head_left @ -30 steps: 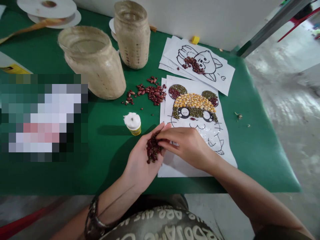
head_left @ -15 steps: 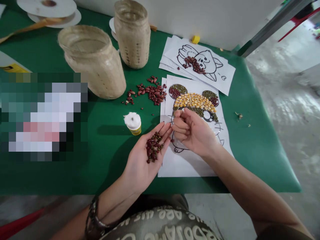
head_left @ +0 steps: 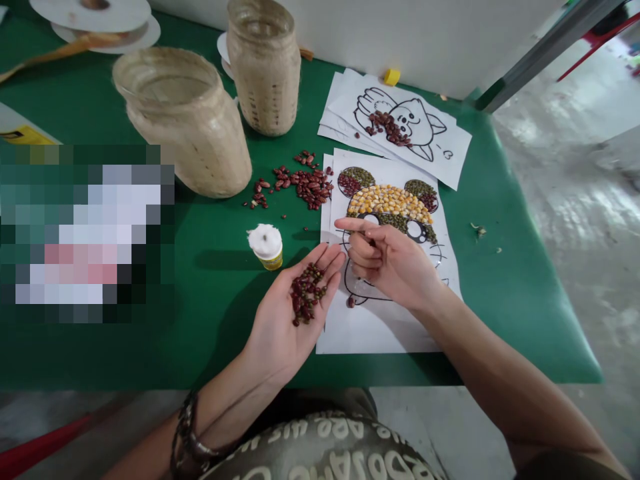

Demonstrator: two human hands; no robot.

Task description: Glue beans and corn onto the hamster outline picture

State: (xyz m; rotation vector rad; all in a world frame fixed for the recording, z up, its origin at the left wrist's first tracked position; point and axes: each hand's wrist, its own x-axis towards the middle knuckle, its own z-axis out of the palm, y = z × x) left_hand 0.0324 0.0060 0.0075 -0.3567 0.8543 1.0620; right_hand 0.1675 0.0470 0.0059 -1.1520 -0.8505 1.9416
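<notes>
Many loose beans (head_left: 306,297) lie in the left hand (head_left: 280,310), touching its fingers (head_left: 334,264).

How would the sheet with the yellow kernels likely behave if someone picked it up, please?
The sheet would probably sag, as it looks like thin paper. Its upper part may hang heavier, since the yellow kernels are concentrated there. The dark red bean lower down could slide or roll off, as it seems unattached.
</notes>
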